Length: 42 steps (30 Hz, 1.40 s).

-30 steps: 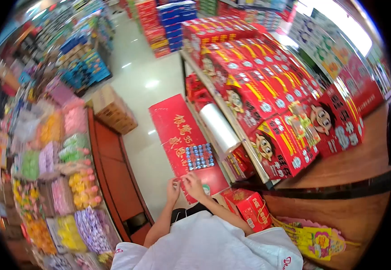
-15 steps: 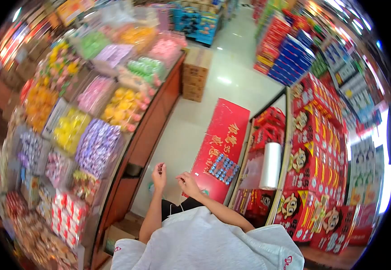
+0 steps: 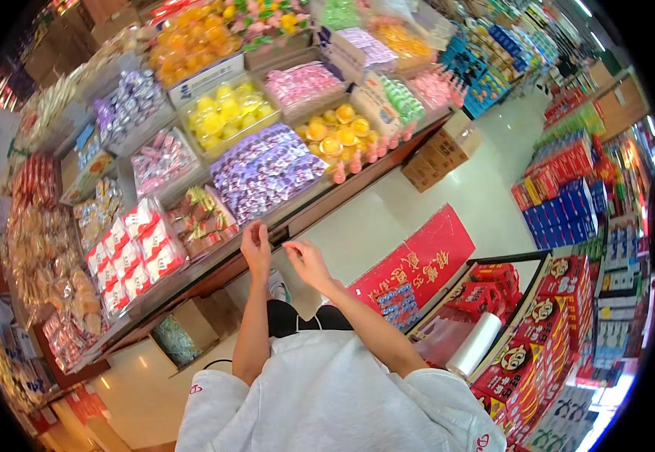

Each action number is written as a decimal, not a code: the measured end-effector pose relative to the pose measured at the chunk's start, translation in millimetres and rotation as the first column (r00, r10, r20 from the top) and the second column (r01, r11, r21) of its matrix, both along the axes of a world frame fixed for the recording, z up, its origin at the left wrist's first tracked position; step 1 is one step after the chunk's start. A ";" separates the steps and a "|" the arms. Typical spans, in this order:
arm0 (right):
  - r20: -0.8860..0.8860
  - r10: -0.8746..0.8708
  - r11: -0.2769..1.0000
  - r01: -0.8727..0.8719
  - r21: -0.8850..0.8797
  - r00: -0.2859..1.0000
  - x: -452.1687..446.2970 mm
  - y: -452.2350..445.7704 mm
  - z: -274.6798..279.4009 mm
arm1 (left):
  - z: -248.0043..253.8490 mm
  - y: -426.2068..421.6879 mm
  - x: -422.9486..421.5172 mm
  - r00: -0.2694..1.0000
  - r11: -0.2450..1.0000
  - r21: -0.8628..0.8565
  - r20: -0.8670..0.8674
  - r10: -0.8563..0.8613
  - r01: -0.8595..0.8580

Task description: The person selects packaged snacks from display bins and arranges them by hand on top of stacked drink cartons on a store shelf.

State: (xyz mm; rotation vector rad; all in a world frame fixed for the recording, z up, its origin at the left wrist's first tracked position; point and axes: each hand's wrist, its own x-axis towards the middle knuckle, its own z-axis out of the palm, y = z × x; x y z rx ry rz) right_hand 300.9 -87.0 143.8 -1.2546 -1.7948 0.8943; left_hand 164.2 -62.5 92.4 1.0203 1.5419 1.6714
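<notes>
My left hand (image 3: 256, 248) is raised near the front edge of the candy counter (image 3: 290, 220), its fingers bent close together; whether something small is in them is too small to tell. My right hand (image 3: 306, 262) hovers just to its right, fingers curled, apart from the left. Beyond them lie purple-and-white wrapped candies (image 3: 265, 170). Red-and-white packets (image 3: 136, 253) fill a bin to the left, and yellow candies (image 3: 225, 114) sit farther back. To the right, a red board (image 3: 434, 255) on the floor carries a pack of small blue-topped items (image 3: 397, 304).
Cardboard boxes (image 3: 439, 154) stand at the counter's far end. An open carton (image 3: 195, 328) is under the counter. At the right, a shelf holds a roll of clear plastic (image 3: 475, 343) beside stacked red cartons (image 3: 536, 354). Blue boxes (image 3: 562, 218) stand across the aisle.
The view has swung left, bringing the candy counter in front of my hands and the red board to the right. My hands, together earlier, have come apart.
</notes>
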 end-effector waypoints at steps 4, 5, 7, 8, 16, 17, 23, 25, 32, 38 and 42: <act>-0.024 0.102 0.994 -0.103 -0.042 0.995 -66.8 37.4 9.1 | -5.7 15.8 -54.9 0.988 0.988 -0.009 -0.017 0.154 -0.154; -0.025 0.136 0.989 -0.137 -0.059 0.990 -83.4 46.4 7.3 | -1.3 21.5 -67.4 0.982 0.983 0.005 0.050 0.184 -0.184; -0.061 0.196 0.976 -0.200 -0.086 0.979 -115.6 64.7 -3.4 | -10.6 34.9 -96.1 0.972 0.980 -0.063 0.134 0.195 -0.188; -0.057 0.205 0.973 -0.209 -0.094 0.977 -129.4 74.1 -12.4 | -16.7 42.4 -108.0 0.969 0.978 -0.071 0.138 0.206 -0.197; -0.028 0.342 0.847 -0.321 -0.423 0.939 -216.5 136.8 -40.8 | -79.9 106.0 -178.7 0.863 0.842 -0.220 -0.004 0.505 -0.493; 0.003 0.360 0.883 -0.340 -0.323 0.933 -225.8 142.1 -44.8 | -84.1 111.3 -181.6 0.840 0.806 -0.264 -0.031 0.541 -0.529; 0.239 0.463 0.885 -0.431 -0.176 0.853 -256.9 175.2 -87.5 | -89.5 123.3 -206.3 0.916 0.702 -0.621 -0.067 0.395 -0.348; 0.295 0.509 0.857 -0.445 -0.260 0.809 -261.9 183.4 -97.1 | -122.5 130.9 -202.3 0.875 0.675 -0.570 -0.194 0.444 -0.468; 0.233 0.514 0.831 -0.412 -0.373 0.826 -264.8 189.2 -112.6 | -105.0 131.3 -202.2 0.825 0.635 -0.567 -0.154 0.543 -0.524; 0.151 0.408 0.886 -0.350 -0.304 0.900 -259.8 171.1 -93.5 | -134.5 135.3 -203.3 0.812 0.595 -0.619 -0.124 0.571 -0.513; 0.019 0.305 0.920 -0.289 -0.265 0.952 -255.7 160.8 -70.0 | -130.7 132.3 -200.4 0.811 0.783 -0.504 0.241 0.533 -0.365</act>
